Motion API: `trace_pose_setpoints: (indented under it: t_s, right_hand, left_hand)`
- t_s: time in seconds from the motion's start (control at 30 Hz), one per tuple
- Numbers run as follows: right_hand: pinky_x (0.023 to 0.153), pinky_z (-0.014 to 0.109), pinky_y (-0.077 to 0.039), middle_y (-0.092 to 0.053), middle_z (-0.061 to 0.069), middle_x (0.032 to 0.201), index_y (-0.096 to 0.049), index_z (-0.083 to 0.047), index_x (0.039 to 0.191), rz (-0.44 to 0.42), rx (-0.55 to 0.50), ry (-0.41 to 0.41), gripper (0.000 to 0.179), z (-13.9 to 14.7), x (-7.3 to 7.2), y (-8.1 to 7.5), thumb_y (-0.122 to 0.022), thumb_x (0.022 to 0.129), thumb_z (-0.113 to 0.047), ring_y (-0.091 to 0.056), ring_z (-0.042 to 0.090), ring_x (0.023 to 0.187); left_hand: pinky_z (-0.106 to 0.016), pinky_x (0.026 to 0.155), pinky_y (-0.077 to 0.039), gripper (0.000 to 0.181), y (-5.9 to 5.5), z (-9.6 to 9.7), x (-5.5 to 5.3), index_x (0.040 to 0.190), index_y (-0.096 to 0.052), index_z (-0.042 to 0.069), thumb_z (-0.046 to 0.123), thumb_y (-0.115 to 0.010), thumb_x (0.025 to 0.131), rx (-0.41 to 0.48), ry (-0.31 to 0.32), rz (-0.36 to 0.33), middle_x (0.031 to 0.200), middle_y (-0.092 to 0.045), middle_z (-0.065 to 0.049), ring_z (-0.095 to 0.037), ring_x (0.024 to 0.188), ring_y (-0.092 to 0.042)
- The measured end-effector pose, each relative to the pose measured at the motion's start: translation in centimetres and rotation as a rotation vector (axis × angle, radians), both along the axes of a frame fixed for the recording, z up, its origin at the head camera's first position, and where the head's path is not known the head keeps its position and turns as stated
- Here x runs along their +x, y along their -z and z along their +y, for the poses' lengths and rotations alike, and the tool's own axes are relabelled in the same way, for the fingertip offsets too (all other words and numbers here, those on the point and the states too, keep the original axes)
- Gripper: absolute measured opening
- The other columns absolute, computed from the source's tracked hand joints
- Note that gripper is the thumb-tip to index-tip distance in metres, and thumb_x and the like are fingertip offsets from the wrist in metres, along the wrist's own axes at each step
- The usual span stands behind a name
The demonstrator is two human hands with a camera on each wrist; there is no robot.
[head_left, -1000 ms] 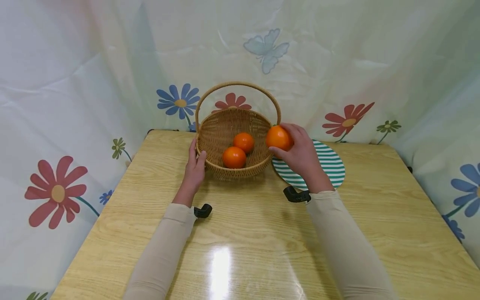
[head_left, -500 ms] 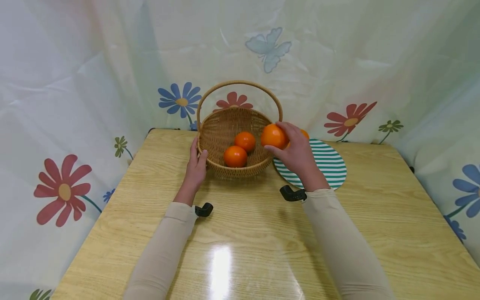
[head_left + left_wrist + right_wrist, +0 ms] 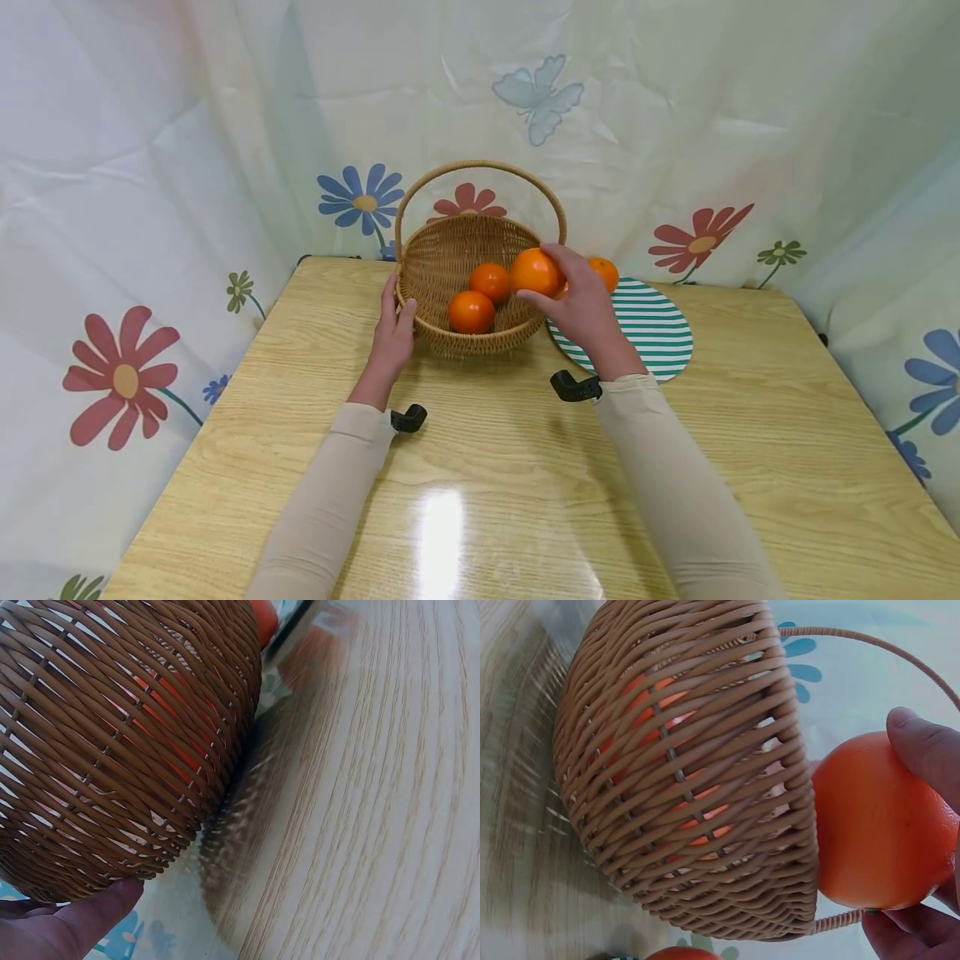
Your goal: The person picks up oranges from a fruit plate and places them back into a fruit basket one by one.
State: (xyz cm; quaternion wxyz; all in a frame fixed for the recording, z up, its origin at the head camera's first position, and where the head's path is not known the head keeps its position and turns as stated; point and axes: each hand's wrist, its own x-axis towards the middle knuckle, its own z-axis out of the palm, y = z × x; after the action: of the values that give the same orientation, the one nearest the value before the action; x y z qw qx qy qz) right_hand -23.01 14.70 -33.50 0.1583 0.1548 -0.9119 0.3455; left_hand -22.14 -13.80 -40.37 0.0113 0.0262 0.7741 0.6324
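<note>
My left hand [image 3: 392,337] holds the left side of the wicker basket [image 3: 435,250], with the thumb near its front rim. In the left wrist view, the thumb and fingers press on the woven wall. My right hand [image 3: 583,304] grips an orange [image 3: 536,272] over the basket's right rim. The right wrist view shows the thumb on one side of this orange [image 3: 881,825] and fingertips on the other, near a small green stem spot. Inside the basket lie two more oranges, a rear one [image 3: 491,282] and a front one [image 3: 472,312].
Right of the basket lies a round green-and-white striped mat [image 3: 656,333]. Another orange [image 3: 603,273] sits at its back edge, partly hidden by my right hand. The basket's tall arched handle [image 3: 480,163] rises above the wooden table [image 3: 480,450]. A flowered curtain [image 3: 637,125] hangs behind.
My right hand has carried its orange left, from beside the basket to over its right rim. The orange at the mat's back has come into sight. My left hand stays at the basket.
</note>
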Motion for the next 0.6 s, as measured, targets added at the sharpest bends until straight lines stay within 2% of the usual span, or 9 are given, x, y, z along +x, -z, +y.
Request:
trace_pose_setpoints:
  t_s: [0.07, 0.23, 0.33, 0.6]
  right_hand:
    - [0.101, 0.053, -0.044, -0.047, 0.008, 0.147, -0.046, -0.015, 0.145, -0.002, 0.009, 0.003, 0.077, -0.1, 0.0, 0.1, -0.077, 0.08, -0.043, -0.046, 0.032, 0.13]
    - [0.101, 0.054, -0.043, -0.045, 0.007, 0.148, -0.046, -0.017, 0.144, -0.018, 0.027, 0.01, 0.076, -0.3, -0.1, 0.3, -0.077, 0.081, -0.044, -0.041, 0.031, 0.134]
    - [0.102, 0.054, -0.043, -0.044, 0.007, 0.148, -0.046, -0.016, 0.144, -0.028, 0.034, 0.008, 0.076, -0.4, -0.1, 0.5, -0.076, 0.081, -0.046, -0.039, 0.031, 0.136]
    - [0.11, 0.054, -0.035, -0.041, 0.01, 0.151, -0.045, -0.014, 0.145, -0.062, 0.046, 0.001, 0.073, -0.5, -0.1, 0.7, -0.071, 0.085, -0.048, -0.035, 0.032, 0.141]
  left_hand:
    - [-0.053, 0.115, -0.028, 0.062, 0.1, 0.0, -0.1, 0.157, 0.003, 0.03, 0.035, -0.032, 0.106, 0.016, 0.002, 0.003, 0.164, -0.002, -0.006, -0.035, 0.147, -0.021]
    - [-0.049, 0.115, -0.031, 0.062, 1.8, -0.1, -1.1, 0.155, 0.001, 0.039, 0.043, -0.034, 0.104, 0.061, -0.009, 0.012, 0.164, -0.004, 0.002, -0.03, 0.148, -0.022]
    - [-0.049, 0.113, -0.033, 0.062, 2.4, -0.1, -1.3, 0.155, 0.0, 0.041, 0.048, -0.034, 0.103, 0.048, -0.026, 0.033, 0.164, -0.006, 0.002, -0.03, 0.147, -0.024]
    - [-0.052, 0.114, -0.031, 0.062, 2.5, -0.1, -1.4, 0.155, -0.001, 0.039, 0.048, -0.034, 0.103, 0.025, -0.034, 0.056, 0.164, -0.005, 0.001, -0.032, 0.147, -0.023]
